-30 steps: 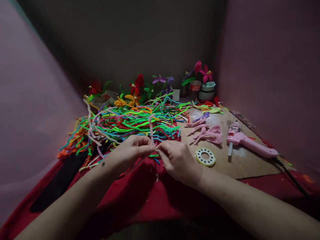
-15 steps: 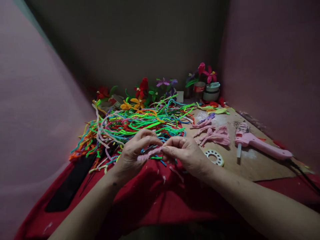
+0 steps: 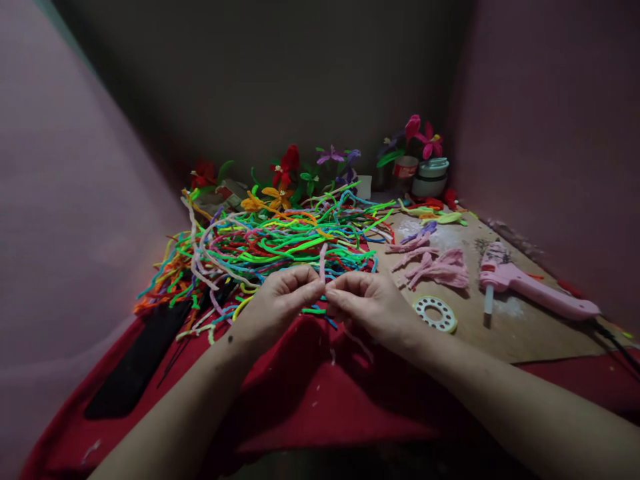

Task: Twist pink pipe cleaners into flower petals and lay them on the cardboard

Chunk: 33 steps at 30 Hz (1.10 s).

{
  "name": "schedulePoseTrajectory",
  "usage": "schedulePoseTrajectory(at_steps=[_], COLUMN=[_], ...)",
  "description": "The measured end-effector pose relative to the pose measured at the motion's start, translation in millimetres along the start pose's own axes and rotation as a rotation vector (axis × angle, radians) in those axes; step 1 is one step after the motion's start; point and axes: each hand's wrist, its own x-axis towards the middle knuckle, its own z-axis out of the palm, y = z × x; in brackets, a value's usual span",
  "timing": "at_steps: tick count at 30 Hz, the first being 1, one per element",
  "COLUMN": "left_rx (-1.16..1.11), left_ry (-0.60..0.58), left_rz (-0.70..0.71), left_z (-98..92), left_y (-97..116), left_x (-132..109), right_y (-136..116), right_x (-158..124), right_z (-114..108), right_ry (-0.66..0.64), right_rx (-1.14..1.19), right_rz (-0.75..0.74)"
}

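Note:
Between my two hands is a pale pink pipe cleaner point(image 3: 323, 261), one end standing up above the fingertips. My left hand point(image 3: 287, 297) pinches it with thumb and forefinger. My right hand point(image 3: 367, 303) pinches it from the other side, so the fingertips of both hands nearly touch. The lower part of the pink piece is hidden by the fingers. Just beyond the hands lies a heap of multicoloured pipe cleaners point(image 3: 280, 230). Pink fuzzy petal pieces point(image 3: 443, 268) rest on the brown board point(image 3: 480, 340) to the right.
A pink glue gun point(image 3: 540, 290) and a white ring with holes point(image 3: 435, 314) lie on the board. Pipe-cleaner flowers point(image 3: 287, 167) and a lidded jar point(image 3: 431, 177) stand at the back. A black strip point(image 3: 135, 360) lies on the red cloth point(image 3: 320, 413) at left.
The pink pipe cleaner has turned from lying across between the hands to standing upright. The dark tool seen near my left fingers no longer shows. My left fingertips have come closer to my right.

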Motion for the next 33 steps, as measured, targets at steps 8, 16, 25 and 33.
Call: schedulePoseTrajectory(at_steps=[8, 16, 25, 33], left_rx=[0.587, 0.738, 0.667, 0.467], left_ry=[0.248, 0.099, 0.067, 0.135], left_rz=[0.282, 0.312, 0.256, 0.168], left_z=[1.7, -0.4, 1.5, 9.4], left_y=[-2.1, 2.5, 3.6, 1.1], left_x=[-5.9, -12.6, -15.2, -17.2], right_y=[-2.4, -1.7, 0.1, -4.9], right_x=[0.9, -0.4, -1.8, -0.7], right_z=[-2.5, -4.9, -6.0, -5.2], right_ry=[-0.023, 0.215, 0.066, -0.124], right_rx=[0.143, -0.376, -0.632, -0.121], right_rz=[0.26, -0.459, -0.461, 0.157])
